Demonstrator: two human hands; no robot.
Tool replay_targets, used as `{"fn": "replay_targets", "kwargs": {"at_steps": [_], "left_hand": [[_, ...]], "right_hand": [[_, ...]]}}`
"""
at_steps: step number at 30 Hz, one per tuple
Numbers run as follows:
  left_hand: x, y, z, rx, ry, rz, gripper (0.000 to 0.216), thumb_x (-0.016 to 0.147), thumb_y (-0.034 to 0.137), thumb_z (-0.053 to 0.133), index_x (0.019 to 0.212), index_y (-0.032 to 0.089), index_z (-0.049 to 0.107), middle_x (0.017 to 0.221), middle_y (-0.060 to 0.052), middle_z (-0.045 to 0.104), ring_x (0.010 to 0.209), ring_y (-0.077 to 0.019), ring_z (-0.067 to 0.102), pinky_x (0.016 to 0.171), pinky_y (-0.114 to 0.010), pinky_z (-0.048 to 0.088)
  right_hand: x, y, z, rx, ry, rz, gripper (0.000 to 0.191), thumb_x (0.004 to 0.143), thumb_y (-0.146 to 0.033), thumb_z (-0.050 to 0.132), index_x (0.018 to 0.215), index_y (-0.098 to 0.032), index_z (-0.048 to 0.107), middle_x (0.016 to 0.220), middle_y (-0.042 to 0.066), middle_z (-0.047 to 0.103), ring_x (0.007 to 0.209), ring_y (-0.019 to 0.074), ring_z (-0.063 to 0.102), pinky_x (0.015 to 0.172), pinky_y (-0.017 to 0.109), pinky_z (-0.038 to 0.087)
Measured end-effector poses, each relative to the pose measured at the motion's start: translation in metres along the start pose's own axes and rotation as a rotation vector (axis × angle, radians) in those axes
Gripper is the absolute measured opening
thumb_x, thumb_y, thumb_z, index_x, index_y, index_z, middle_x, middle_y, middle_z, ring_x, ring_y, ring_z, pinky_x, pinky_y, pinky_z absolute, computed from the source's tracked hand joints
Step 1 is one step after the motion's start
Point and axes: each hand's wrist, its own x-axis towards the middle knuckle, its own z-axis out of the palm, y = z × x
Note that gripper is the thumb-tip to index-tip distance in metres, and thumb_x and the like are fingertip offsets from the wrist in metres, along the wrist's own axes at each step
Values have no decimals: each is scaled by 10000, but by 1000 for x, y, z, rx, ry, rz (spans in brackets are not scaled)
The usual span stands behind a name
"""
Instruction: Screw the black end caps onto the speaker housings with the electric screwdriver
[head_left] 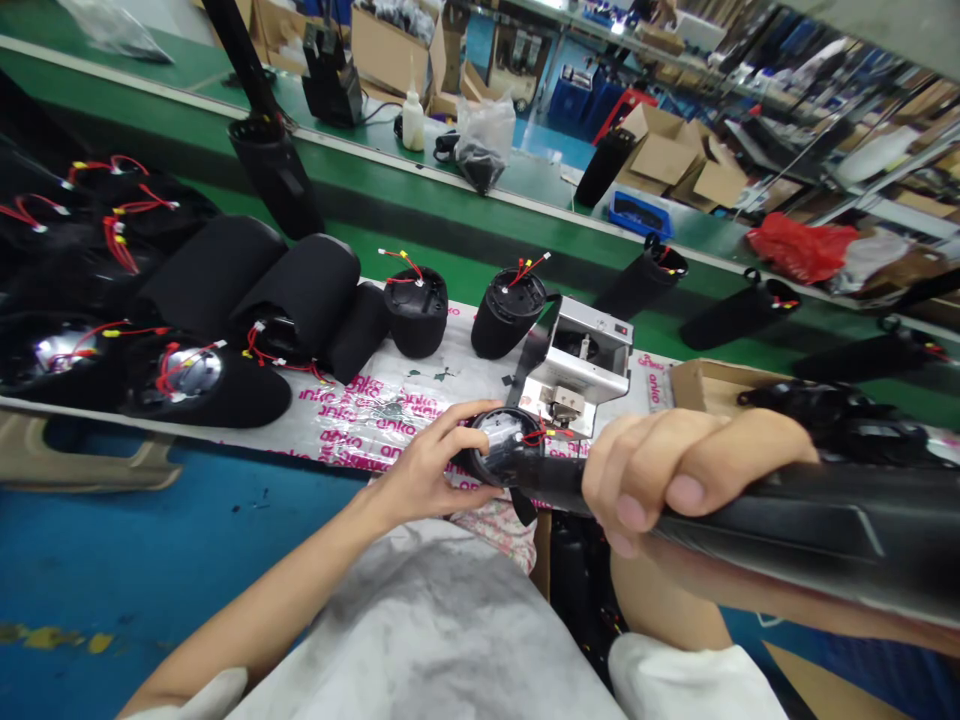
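My left hand (pixel 439 462) is closed around the rim of a black cylindrical housing (pixel 506 448) with a shiny inner face and red wires. My right hand (pixel 682 470) grips a long black tool (pixel 817 535) with a rounded body; its exact kind is unclear. The tool's narrower front end (pixel 556 482) reaches to the housing, and I cannot tell whether it touches. Just behind the housing stands a silver metal box (pixel 589 355) with a small red switch. Two black fabric-covered cylinders (pixel 418 318) with red wires stand upright further back.
Black cylinders (pixel 300 290), several with wires, crowd the left of the bench. A cardboard box (pixel 709 380) with black parts lies right. Beyond runs a green conveyor (pixel 360 215) with black cylinders, then a shelf with a white bottle (pixel 412 115) and a blue tray (pixel 640 215).
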Motion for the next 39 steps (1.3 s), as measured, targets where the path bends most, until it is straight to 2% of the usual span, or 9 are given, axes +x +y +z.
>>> {"fn": "replay_targets", "kwargs": {"at_steps": [5,9,12,17,22,25,31,36,39], "left_hand": [[-3,0,0,-19,-21,-34,457,904,195,895,1234,254,584,1596,-213,572,1440,-353,662,1098,-503,636],[-3,0,0,-22,-18,-29,444,919,196,884,1236,251,580,1602,-216,564,1451,-355,651,1120,-524,627],[-2,5,-1,-14,-30,-27,453,936,197,871,1282,263,585,1612,-208,552,1471,-362,633,1152,-552,613],[-3,15,-2,66,-93,-54,319,992,141,777,1256,266,649,1691,-179,448,1568,-371,533,1218,-550,580],[-2,19,-3,79,-107,-74,225,1000,155,772,1179,235,662,1687,-182,444,1560,-370,538,1232,-533,572],[0,22,-4,78,-122,-99,217,999,157,776,1166,236,662,1697,-179,441,1573,-373,524,1249,-540,558],[1,24,-4,79,-121,-123,232,987,141,785,1155,240,658,1695,-169,455,1583,-377,517,1248,-543,563],[0,22,-4,76,-128,-121,220,997,148,772,1161,235,653,1705,-170,435,1587,-374,513,1249,-524,563],[-1,21,-4,73,-128,-117,230,991,139,774,1159,233,648,1699,-176,436,1582,-385,515,1245,-548,563]], "right_hand": [[-1,4,4,6,-4,-5,383,1130,-443,589,1035,-165,834,760,78,744,528,212,726,467,342,588],[1,3,5,-3,-24,21,301,1102,-422,662,1047,-177,827,796,62,755,520,183,709,467,319,577],[1,1,3,-17,-26,38,366,1121,-452,615,1036,-170,832,771,72,749,574,208,736,526,345,604],[-1,1,-1,15,-79,75,145,1079,-247,696,1096,-181,825,852,70,764,577,189,731,551,330,609],[0,-1,-3,-5,-70,80,220,1121,-247,615,1076,-192,823,834,63,764,596,193,741,547,334,618],[3,-4,-4,-51,-78,79,294,1136,-361,592,1069,-207,833,807,65,762,577,205,743,514,340,617],[1,-6,4,-76,16,-70,303,1105,-426,653,1046,-198,843,689,26,719,433,161,659,423,292,546],[0,-8,20,-71,118,38,382,1105,-462,635,947,-194,856,675,44,725,463,186,670,471,325,566],[1,-10,23,-56,115,54,397,1097,-471,642,929,-186,862,670,49,724,451,186,658,465,333,565]]}}
